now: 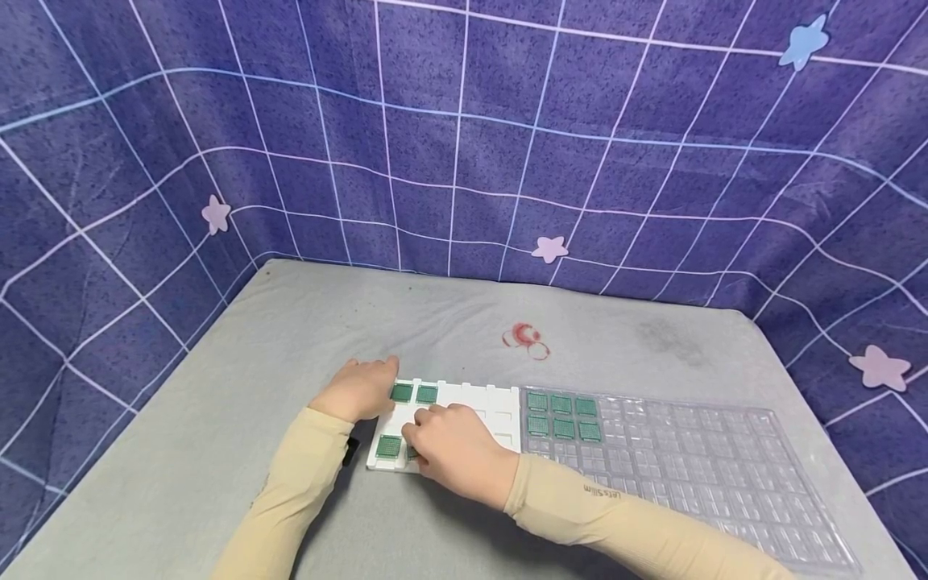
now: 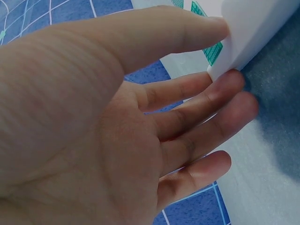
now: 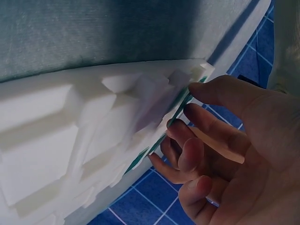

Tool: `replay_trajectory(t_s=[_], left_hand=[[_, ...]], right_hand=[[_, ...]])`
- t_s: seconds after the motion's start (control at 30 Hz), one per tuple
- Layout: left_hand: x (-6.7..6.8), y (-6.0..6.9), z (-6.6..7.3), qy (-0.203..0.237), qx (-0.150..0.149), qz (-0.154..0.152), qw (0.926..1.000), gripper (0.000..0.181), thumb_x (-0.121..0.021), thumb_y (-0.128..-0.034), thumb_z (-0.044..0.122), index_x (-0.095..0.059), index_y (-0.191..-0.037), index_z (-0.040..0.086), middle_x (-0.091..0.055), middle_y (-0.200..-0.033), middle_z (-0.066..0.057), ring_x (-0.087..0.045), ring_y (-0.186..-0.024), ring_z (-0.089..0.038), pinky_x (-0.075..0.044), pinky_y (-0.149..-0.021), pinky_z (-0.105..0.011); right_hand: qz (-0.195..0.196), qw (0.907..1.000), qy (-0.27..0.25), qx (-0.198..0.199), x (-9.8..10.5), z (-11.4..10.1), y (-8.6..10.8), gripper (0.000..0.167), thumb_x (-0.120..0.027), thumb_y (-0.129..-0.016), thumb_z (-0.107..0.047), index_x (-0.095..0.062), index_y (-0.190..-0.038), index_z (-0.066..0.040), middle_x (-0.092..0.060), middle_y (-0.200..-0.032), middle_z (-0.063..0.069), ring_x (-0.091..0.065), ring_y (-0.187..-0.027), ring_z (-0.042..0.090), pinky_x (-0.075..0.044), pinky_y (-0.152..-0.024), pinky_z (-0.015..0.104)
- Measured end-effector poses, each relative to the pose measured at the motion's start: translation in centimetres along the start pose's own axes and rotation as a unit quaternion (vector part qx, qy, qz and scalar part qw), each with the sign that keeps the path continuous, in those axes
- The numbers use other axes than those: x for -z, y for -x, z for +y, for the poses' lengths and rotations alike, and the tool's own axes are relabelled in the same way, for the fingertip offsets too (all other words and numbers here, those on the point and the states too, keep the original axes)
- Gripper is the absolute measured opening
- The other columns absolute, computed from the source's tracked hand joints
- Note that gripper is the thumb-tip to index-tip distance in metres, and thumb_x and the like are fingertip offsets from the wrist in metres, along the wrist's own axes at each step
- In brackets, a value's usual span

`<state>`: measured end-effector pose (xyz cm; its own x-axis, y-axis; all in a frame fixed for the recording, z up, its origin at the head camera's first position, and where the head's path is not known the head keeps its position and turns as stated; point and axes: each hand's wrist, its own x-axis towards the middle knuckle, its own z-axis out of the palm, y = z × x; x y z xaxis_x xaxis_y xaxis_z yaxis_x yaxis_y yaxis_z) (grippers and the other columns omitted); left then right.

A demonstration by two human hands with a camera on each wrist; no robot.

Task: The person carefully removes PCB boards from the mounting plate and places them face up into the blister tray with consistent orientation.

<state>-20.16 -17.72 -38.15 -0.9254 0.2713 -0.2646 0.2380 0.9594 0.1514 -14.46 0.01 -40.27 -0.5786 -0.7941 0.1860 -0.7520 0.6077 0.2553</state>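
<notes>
A white tray (image 1: 500, 400) with recesses holds small green circuit boards, two in the far row (image 1: 427, 395) and one at the near left corner (image 1: 387, 446). My left hand (image 1: 360, 390) holds the tray's left end, thumb (image 2: 206, 29) on top and fingertips (image 2: 232, 80) against its edge. Over the near row, my right hand (image 1: 458, 451) pinches a green circuit board (image 3: 178, 111) between thumb and fingers, at a recess. In the head view that board is mostly hidden under the hand.
A clear plastic blister tray (image 1: 696, 451) adjoins the white tray on the right, with several green circuit boards (image 1: 562, 404) in its far left pockets. Red marks (image 1: 524, 335) stain the grey cloth (image 1: 362, 314) behind. A purple gridded curtain (image 1: 435, 145) encloses the table.
</notes>
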Motion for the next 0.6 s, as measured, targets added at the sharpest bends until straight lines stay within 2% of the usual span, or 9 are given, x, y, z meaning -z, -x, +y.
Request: replay_trajectory(t_s=[0.33, 0.6], left_hand=[[0.0, 0.0, 0.0, -0.002, -0.002, 0.003, 1.0000, 0.060, -0.073, -0.0871, 0.013, -0.050, -0.139, -0.007, -0.068, -0.128, -0.022, -0.064, -0.121, -0.039, -0.040, -0.110, -0.057], [0.1, 0.1, 0.1, 0.000, -0.002, 0.005, 1.0000, 0.056, -0.072, -0.0874, 0.013, -0.052, -0.136, -0.006, -0.069, -0.126, -0.021, -0.065, -0.119, -0.038, -0.041, -0.108, -0.056]], right_hand=[[0.006, 0.9998, -0.017, -0.002, 0.4, 0.4, 0.5, 0.022, -0.083, -0.076, -0.027, -0.061, -0.077, -0.023, -0.057, -0.072, -0.012, -0.058, -0.065, 0.006, -0.038, -0.051, 0.020], [0.020, 0.9991, -0.037, -0.011, 0.5, 0.9, 1.4, 0.022, -0.082, -0.073, -0.022, -0.060, -0.076, -0.023, -0.055, -0.070, -0.012, -0.057, -0.063, 0.007, -0.035, -0.051, 0.020]])
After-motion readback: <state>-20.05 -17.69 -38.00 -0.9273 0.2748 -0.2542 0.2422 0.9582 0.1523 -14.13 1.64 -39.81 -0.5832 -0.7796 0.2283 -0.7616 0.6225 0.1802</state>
